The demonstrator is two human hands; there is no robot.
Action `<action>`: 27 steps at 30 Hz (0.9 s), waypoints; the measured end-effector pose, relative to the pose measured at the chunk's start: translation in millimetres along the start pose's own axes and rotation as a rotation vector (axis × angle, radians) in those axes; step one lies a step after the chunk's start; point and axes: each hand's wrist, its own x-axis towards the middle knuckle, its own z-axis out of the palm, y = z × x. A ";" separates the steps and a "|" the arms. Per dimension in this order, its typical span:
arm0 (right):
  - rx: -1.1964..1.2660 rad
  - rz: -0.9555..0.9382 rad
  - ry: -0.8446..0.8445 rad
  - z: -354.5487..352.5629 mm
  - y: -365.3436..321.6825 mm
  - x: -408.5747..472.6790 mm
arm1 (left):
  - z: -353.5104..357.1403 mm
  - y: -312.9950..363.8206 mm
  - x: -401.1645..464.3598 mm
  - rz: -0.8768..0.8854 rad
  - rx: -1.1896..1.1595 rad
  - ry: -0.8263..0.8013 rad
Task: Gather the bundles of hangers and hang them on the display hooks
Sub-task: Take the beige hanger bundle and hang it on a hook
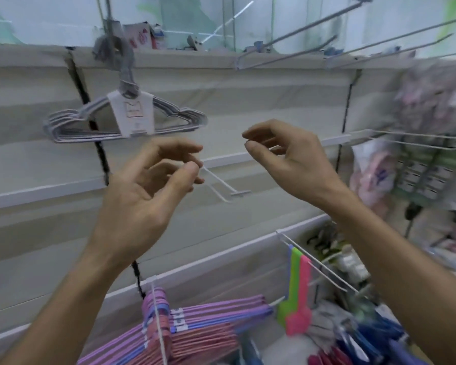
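A bundle of grey hangers (127, 119) with a white paper label hangs from a hook high on the wall panel at upper left. Both my hands are raised in front of the panel, below and right of that bundle. My left hand (148, 188) has its fingers loosely curled and apart, with nothing in it. My right hand (287, 159) is also empty, thumb and forefinger close together. Between them a bare white display hook (227, 191) sticks out from a rail. At the bottom, purple and pink hanger bundles (195, 333) hang on a lower hook.
Long bare metal hooks (313, 27) jut out at upper right. A white rail hook (321, 264) carries green and pink plastic items (298, 293). Packaged goods (419, 164) crowd the right side, and blue hangers (374, 335) lie at lower right.
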 end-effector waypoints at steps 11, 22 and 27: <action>-0.090 0.151 0.094 -131.8 37.7 -72.1 | 129.7 33.7 -2.5 0.062 -0.178 -0.194; -0.307 0.392 0.181 -319.7 95.7 -162.0 | 305.7 74.0 0.3 -0.003 -0.450 -0.365; -0.424 0.491 0.209 -397.1 121.9 -209.0 | 394.4 98.6 -5.1 -0.017 -0.527 -0.474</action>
